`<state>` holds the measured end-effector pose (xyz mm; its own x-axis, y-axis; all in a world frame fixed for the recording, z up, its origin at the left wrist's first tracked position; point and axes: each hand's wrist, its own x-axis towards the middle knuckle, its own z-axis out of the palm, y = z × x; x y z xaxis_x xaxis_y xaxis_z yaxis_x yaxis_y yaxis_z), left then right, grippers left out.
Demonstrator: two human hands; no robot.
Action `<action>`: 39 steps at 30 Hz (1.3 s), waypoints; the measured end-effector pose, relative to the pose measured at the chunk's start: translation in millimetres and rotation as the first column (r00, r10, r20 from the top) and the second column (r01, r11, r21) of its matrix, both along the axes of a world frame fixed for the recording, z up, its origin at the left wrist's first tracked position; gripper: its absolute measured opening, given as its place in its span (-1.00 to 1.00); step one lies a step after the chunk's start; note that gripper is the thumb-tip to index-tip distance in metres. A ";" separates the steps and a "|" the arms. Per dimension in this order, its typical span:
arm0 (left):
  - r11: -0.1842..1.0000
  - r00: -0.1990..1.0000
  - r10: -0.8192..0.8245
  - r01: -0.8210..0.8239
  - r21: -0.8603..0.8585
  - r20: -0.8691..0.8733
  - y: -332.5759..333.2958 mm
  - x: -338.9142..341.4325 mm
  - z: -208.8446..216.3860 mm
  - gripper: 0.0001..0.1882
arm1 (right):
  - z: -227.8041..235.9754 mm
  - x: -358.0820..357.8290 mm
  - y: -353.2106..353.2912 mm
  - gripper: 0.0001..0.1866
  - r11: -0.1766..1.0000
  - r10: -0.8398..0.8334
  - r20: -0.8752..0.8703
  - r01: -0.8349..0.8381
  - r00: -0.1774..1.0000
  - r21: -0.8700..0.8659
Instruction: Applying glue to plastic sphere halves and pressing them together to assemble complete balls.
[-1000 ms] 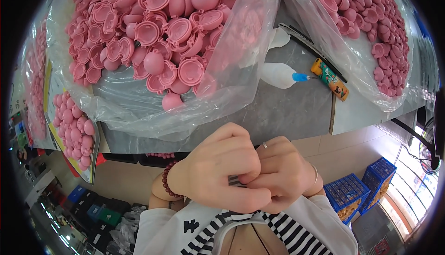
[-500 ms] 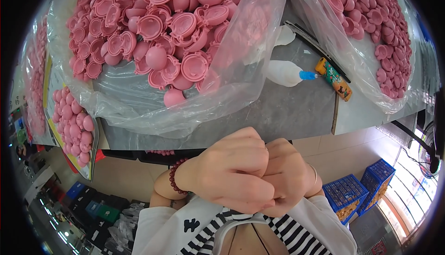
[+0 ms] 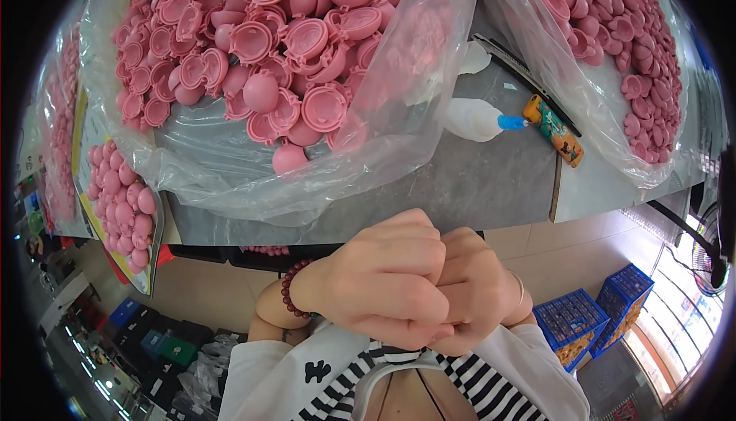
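Note:
My left hand [image 3: 376, 275], with a dark red bead bracelet [image 3: 290, 287] at its wrist, is curled closed in front of my chest, below the table's front edge. Pressed against it is my right hand [image 3: 481, 289], also curled closed and wearing a thin bangle. Whatever the fingers may hold is hidden between the hands. Ahead lies a clear plastic bag [image 3: 307, 199], spread open around a heap of pink hinged plastic shells [image 3: 324, 107]. Some shells gape open; others look like closed balls.
On the grey table [image 3: 491, 183] lie a white squeeze bottle [image 3: 471, 120] with a blue tip, a patterned yellow-green lighter [image 3: 557, 134] and a dark strip-like tool [image 3: 521, 76]. More pink pieces [image 3: 652, 91] fill a right-hand bag. Pink balls [image 3: 123, 206] sit at left. Blue crates [image 3: 571, 321] stand below right.
My hands stay pressed together in the same place, with only a slight shift of the fingers. Nothing on the table has moved.

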<state>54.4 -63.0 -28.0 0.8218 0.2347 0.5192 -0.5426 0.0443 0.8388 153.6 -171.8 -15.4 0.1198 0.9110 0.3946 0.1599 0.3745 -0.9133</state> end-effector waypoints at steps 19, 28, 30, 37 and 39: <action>0.999 0.999 0.054 -0.054 -0.004 0.002 1.0 2.8 1.4 -0.78 | -1.9 -2.0 0.9 -0.88 0.999 -0.041 0.007 0.041 0.999 -0.006; 0.997 0.998 0.055 -0.056 -0.048 -0.016 1.4 3.5 -0.5 -0.79 | -0.1 2.6 0.7 -0.88 0.999 -0.018 0.040 0.019 0.999 -0.031; 0.999 0.999 0.033 -0.032 0.009 -0.025 3.5 3.7 1.1 -0.77 | 0.8 3.3 1.6 -0.88 0.999 -0.016 0.032 0.017 0.999 -0.038; 0.993 0.996 0.081 -0.079 -0.093 0.023 -3.2 4.3 -6.0 -0.78 | 3.0 4.1 2.6 -0.87 0.999 -0.027 0.034 0.028 0.999 -0.034; 0.990 0.996 0.085 -0.087 -0.107 -0.024 -2.9 4.8 -2.6 -0.78 | 3.2 5.0 3.3 -0.88 0.999 -0.035 0.026 0.036 0.999 -0.037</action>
<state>59.2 -65.9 -30.6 0.8060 0.3584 0.4710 -0.5317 0.0889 0.8423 158.5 -168.5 -12.2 0.1431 0.9205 0.3636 0.1960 0.3338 -0.9221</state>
